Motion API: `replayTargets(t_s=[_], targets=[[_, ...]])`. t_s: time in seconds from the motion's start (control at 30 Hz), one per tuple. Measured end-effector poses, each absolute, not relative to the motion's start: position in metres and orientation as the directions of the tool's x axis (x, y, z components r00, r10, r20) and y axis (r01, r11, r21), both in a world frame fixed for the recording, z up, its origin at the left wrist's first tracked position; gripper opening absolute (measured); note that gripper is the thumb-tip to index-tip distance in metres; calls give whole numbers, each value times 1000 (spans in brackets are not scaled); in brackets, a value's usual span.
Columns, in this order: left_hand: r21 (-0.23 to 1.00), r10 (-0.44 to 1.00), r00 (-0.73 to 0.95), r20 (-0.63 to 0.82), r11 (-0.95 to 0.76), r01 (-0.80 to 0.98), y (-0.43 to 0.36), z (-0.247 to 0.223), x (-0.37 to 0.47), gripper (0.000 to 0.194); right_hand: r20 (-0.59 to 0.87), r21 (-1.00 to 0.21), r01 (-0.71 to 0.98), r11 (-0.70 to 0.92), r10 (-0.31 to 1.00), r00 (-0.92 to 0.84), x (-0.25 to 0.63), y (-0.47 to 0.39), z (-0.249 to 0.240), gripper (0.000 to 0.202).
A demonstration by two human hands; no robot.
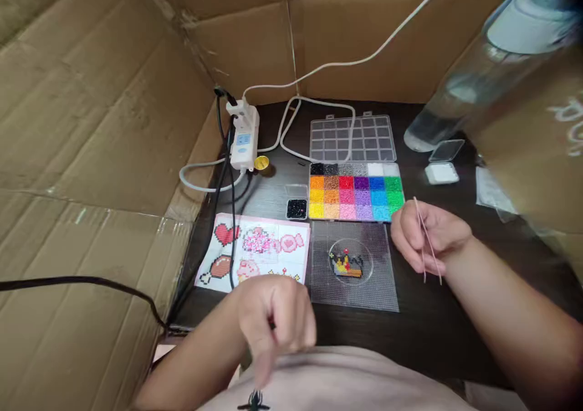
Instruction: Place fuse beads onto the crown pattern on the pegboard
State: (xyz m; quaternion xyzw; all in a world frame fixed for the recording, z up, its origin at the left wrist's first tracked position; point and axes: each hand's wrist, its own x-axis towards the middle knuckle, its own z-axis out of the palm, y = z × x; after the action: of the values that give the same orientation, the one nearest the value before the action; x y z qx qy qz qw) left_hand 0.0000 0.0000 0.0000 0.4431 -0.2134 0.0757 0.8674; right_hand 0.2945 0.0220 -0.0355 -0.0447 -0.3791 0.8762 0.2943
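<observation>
My right hand is closed around thin pink tweezers, just right of the clear pegboard. On that board lies a small bead piece in black, yellow, orange, grey and red, inside a faint clear ring. My left hand hangs in front of my shirt, below the pattern sheet, fingers curled and thumb pointing down. What it holds, if anything, is hidden. The pattern sheet shows a heart, a candy and other pixel pictures, with pink beads on a clear board over it.
Behind the pegboard sits a sorted bead box with its lid open. A small case of black beads, a power strip, cables, a yellow cap, a white case and a bottle stand around. Cardboard walls enclose the table.
</observation>
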Motion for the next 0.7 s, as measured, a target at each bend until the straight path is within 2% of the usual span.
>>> replayTargets(t_s=[0.1, 0.17, 0.23, 0.33, 0.43, 0.5, 0.57, 0.63, 0.7], targets=[[861, 203, 977, 63, 483, -156, -26, 13, 14, 52, -31, -736, -372, -566, 577, -816, 295, 20, -33, 26], [898, 332, 927, -176, 441, 13, -43, 19, 27, 39, -95, -755, -329, -568, 590, -802, 295, 19, -30, 30], [901, 399, 879, -263, 427, 76, -60, 18, 43, 37, -100, -768, -321, -554, 599, -794, 295, 19, -29, 27], [945, 488, 846, -215, 322, 55, -83, 3, 68, 35, -85, -772, -332, -542, 605, -791, 293, 20, -28, 24], [1000, 517, 856, -10, -18, 23, -99, -19, 88, 28, -199, -784, -298, -544, 675, -710, 291, 20, -27, 36], [969, 428, 897, 108, -249, 2, -104, -30, 98, 21, -362, -773, -276, -572, 754, -547, 289, 20, -26, 46], [888, 284, 944, 171, -460, -23, -105, -36, 106, 24, -475, -744, -295, -599, 785, -397, 288, 19, -25, 58], [755, 92, 977, 191, -650, -86, -102, -35, 112, 31, -491, -723, -344, -599, 796, -353, 286, 18, -25, 68], [574, -71, 986, 153, -805, -147, -99, -32, 116, 33, -441, -727, -403, -556, 828, -347, 285, 18, -25, 65]])
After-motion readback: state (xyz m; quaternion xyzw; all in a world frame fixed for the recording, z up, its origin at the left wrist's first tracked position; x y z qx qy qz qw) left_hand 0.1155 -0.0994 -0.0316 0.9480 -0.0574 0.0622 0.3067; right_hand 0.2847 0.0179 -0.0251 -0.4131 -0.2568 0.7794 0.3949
